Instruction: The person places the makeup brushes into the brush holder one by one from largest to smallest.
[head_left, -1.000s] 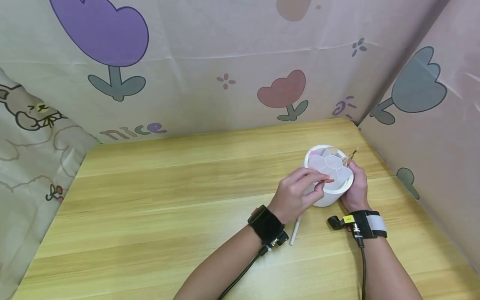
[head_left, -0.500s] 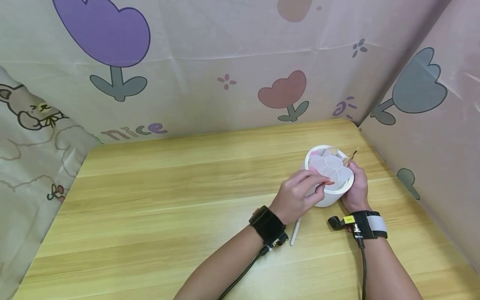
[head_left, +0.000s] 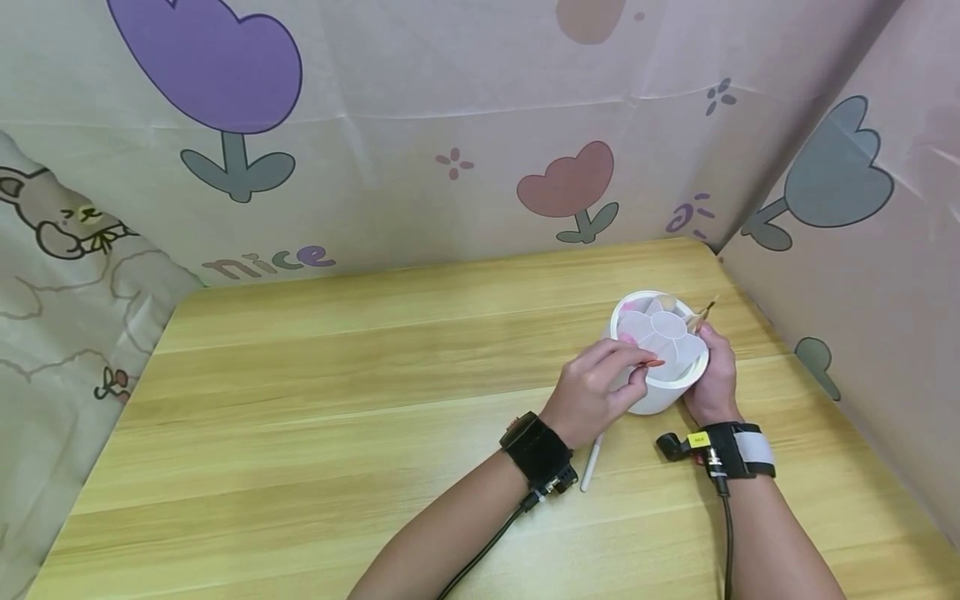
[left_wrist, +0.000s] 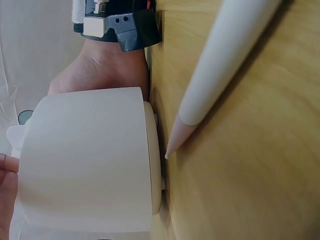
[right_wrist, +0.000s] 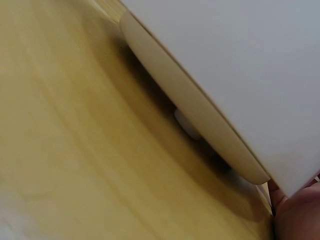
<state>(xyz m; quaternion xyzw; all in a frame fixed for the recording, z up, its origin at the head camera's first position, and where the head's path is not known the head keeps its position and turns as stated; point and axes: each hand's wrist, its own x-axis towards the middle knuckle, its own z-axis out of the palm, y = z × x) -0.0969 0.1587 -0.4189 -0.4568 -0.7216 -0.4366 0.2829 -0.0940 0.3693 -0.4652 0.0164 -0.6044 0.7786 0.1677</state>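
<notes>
What the left hand (head_left: 600,392) pinches between thumb and fingertips is hard to make out: only a small reddish-orange piece (head_left: 656,363) shows, above the mouth of a white container (head_left: 655,402). The right hand (head_left: 714,375) grasps the container's right side, its fingers mostly hidden behind the wall. A pale flower-shaped palette (head_left: 667,327) lies in the mouth and covers most of the contents, leaving a pink patch (head_left: 627,339), a rounded beige thing (head_left: 665,302) and a dark-tipped brush (head_left: 703,312) poking past the rim. In the left wrist view the left fingers are cut off at the frame's edge; the right wrist view is blurred, showing the container's base and one small foot (right_wrist: 186,125), and whether every foot touches the surface cannot be told. A white pen (head_left: 591,463) lies on the near side of the container, partly covered by the left hand, its pale pink tip visible only from the left wrist. The wood-grained desk (head_left: 300,417) carries the container near its right edge, toward the far right corner. Cloth (head_left: 405,83) printed with tulips, the word "nice" and a bear hangs beyond the far, left and right edges. Compared with half a second ago, the reddish-orange piece has shifted very slightly; the container and right hand have stayed put.
</notes>
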